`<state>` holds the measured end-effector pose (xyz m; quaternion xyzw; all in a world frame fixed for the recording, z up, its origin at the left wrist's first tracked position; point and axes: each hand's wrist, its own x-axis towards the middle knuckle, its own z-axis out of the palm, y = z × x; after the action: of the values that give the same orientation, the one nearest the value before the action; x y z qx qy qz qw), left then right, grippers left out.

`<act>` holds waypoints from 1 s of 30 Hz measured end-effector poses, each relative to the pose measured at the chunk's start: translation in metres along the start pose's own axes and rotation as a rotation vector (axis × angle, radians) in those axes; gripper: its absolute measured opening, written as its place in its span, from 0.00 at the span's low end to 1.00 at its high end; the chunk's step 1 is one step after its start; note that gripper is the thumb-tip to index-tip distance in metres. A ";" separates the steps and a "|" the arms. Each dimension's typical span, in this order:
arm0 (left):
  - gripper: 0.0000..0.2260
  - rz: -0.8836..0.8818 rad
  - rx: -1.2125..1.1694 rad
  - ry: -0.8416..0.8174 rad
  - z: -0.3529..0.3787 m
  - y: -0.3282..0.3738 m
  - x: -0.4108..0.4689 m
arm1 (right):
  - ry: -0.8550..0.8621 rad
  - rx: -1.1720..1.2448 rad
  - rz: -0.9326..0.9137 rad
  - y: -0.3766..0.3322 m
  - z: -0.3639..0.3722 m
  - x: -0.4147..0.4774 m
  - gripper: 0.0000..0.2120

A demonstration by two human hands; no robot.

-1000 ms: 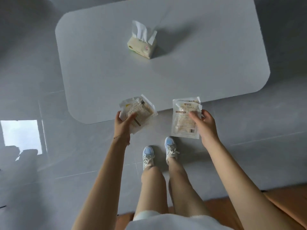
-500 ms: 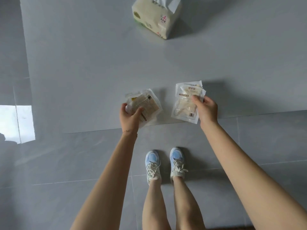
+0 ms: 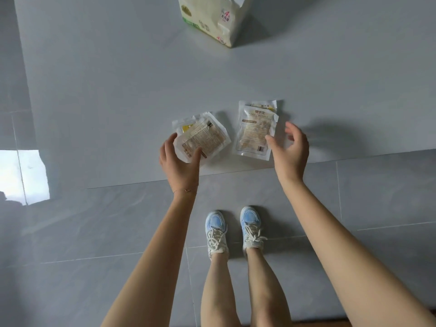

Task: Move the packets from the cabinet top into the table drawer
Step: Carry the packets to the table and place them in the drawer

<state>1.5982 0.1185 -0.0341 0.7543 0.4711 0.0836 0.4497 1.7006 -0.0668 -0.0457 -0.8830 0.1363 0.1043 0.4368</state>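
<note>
The left packets (image 3: 204, 138), a small overlapping stack turned at a slant, lay on the worktop (image 3: 113, 90) directly under the fingers of the left hand (image 3: 180, 162). The thumb lay across their near corner and the fingers curved round their left edge. Whether that hand pinched them or only rested on them could not be told.

The right packets (image 3: 256, 131), also stacked and nearly straight, lay flat just left of the right hand (image 3: 291, 153). That hand was spread and holding nothing. Its thumb tip sat at the stack's right edge and its fingers were lifted and loosely curved above the worktop. The two stacks lay just beside each other without touching, between the hands and close to the worktop's near edge.

Both forearms reached forward and down from the bottom of the view, with the wrists over that edge. A thin bracelet (image 3: 186, 190) circled the left wrist.

Well beyond both hands, a tissue pack (image 3: 212, 22) stood on the worktop. Below the hands, a pair of blue and white shoes (image 3: 215, 232) stood on the grey tiled floor (image 3: 94, 232).
</note>
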 end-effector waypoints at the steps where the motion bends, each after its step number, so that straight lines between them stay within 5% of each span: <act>1: 0.24 0.047 0.037 0.002 -0.005 -0.001 -0.009 | -0.008 -0.030 -0.053 0.004 -0.009 -0.010 0.21; 5: 0.17 0.276 0.256 -0.086 -0.023 -0.017 -0.052 | -0.089 -0.317 -0.308 0.037 -0.041 -0.054 0.13; 7: 0.19 0.397 0.458 -0.187 -0.027 -0.035 -0.069 | -0.234 -0.577 -0.420 0.065 -0.048 -0.070 0.19; 10: 0.24 0.488 0.695 -0.305 -0.027 -0.062 -0.082 | -0.520 -0.852 -0.321 0.100 -0.042 -0.076 0.29; 30: 0.29 0.507 0.845 -0.326 -0.023 -0.084 -0.096 | -0.634 -0.954 -0.310 0.128 0.034 -0.026 0.35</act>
<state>1.4800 0.0695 -0.0553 0.9637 0.1898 -0.1262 0.1390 1.6312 -0.1098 -0.1536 -0.9173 -0.1934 0.3475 0.0214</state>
